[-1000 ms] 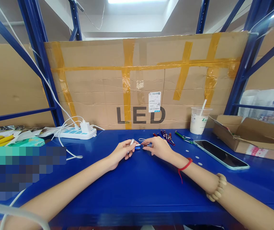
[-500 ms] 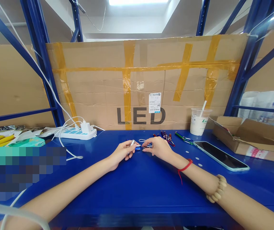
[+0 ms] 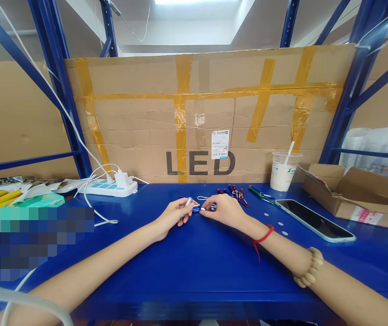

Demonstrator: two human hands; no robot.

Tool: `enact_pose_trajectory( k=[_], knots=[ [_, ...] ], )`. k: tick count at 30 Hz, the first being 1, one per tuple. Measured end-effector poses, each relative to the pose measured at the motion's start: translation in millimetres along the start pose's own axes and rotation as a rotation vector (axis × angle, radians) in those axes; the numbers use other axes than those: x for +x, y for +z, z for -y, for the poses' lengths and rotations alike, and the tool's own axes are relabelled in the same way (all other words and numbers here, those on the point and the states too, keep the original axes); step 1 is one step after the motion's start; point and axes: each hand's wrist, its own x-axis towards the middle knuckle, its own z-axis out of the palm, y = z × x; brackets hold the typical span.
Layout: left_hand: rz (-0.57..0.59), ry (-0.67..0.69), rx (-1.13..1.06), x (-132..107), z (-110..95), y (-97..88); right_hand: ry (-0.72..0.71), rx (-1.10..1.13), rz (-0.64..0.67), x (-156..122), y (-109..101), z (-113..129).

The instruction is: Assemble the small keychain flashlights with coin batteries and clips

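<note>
Left hand: the left hand [image 3: 172, 216] rests on the blue table [image 3: 194, 271], fingers curled around a small silver tube [image 3: 187, 202] whose tip points up and away from the person.
Right hand: the right hand [image 3: 224, 210] lies just opposite, thumb and forefinger pinched on the end of a short blue piece [image 3: 196, 209].
Where the work sits: the blue piece lies low over the table between the two hands, just below the silver tube's tip; whether the two touch cannot be told.
Wrist: a red cord [image 3: 262, 236] and a bead bracelet [image 3: 309, 268] circle the right forearm.
Close behind: a thin wire loop [image 3: 202, 198] lies just beyond the fingertips; a cluster of small red and purple sticks [image 3: 234, 192] and a green one [image 3: 260, 194] lie near the right hand.
Right of the table: a phone [image 3: 314, 220] lies face up, a plastic cup with a straw [image 3: 283, 171] stands behind it, and an open carton [image 3: 346, 194] sits beside both.
Left of the table: a white power strip [image 3: 111, 187] with a charger plugged in, its cable looping across the surface.
Backdrop: a taped cardboard sheet [image 3: 201, 117] marked "LED" stands against the back of the table.
In the way: nothing covers the hands; the fingers hide most of both pieces.
</note>
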Motion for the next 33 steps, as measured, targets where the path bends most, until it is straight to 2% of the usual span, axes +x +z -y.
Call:
enact_pose_trajectory(
  k=[16, 24, 33],
  knots=[
    [0.022, 0.025, -0.016, 3.3, 4.5, -1.9, 0.015, -0.019, 0.014, 0.1, 0.7, -0.2],
    [0.027, 0.025, 0.000, 2.9, 4.7, -2.4, 0.007, -0.074, -0.037, -1.0, 0.4, 0.8],
    [0.009, 0.008, -0.012, 1.3, 0.7, 0.1, 0.027, -0.049, 0.011, -0.1, 1.1, 1.2]
  ],
)
